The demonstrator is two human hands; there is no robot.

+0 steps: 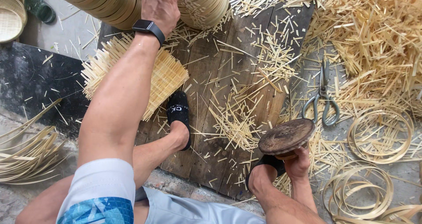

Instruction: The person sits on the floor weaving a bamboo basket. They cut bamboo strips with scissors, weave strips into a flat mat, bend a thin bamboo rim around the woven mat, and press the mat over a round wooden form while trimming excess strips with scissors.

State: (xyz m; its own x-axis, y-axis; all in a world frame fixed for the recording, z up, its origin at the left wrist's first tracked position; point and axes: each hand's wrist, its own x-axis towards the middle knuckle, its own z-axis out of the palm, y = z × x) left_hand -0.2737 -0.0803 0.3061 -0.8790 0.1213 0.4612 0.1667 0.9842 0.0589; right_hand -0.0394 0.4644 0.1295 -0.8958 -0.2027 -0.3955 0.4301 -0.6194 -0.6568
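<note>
Hiding stacked hoops (110, 4), left hand (160, 4).

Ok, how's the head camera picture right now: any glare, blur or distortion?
Head view: soft even daylight, faint shadows, no glare. Mostly sharp: scissors and woven mat crisp. The left hand on the stacked hoops is cut off at the top edge; wide-angle stretch enlarges the near forearm.
</note>
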